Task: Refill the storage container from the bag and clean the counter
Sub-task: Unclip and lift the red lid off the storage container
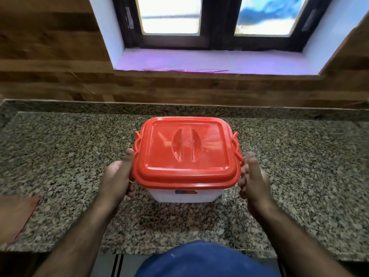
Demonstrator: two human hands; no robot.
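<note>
Left hand (117, 176) grips container (185, 194) under its red lid (187, 150), right hand (252, 180) loose just beside the latch; rigid, smooth plastic, probably light, best held by both sides.

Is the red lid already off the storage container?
No, the red plastic lid sits closed on the white plastic storage container, with both hands at its sides.
</note>
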